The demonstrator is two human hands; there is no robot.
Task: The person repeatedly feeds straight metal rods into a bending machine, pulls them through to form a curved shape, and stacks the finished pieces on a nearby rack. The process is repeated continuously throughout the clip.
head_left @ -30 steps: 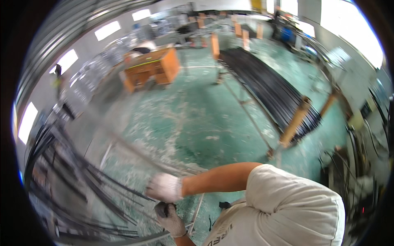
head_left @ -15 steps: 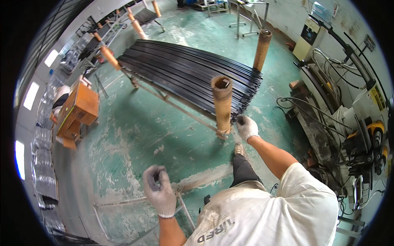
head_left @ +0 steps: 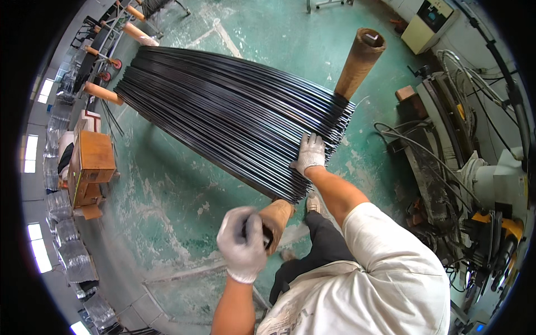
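Long, thin black bars (head_left: 212, 92) lie side by side in a wide bundle on a low rack. My right hand (head_left: 311, 153), in a pale knitted glove, rests flat on the bars close to their right ends, fingers extended and thumb out. Nearer to me, my left hand (head_left: 243, 245), gloved too and a little blurred, is half curled with a gap between thumb and fingers. No object shows in it. It overlaps the top of a brown cardboard tube (head_left: 276, 215) on the rack's near corner; whether they touch I cannot tell.
Another brown tube (head_left: 360, 64) stands at the bundle's far right corner; orange tubes (head_left: 103, 93) mark its left end. A brown wooden cabinet (head_left: 95, 151) is on the left. Machinery with hoses and cables (head_left: 435, 139) lines the right side. The green floor (head_left: 173, 212) is worn.
My right hand has gone from the ends of the bars beside the near tube up onto the bundle. My left hand has moved right, in front of that tube. The view has come closer.
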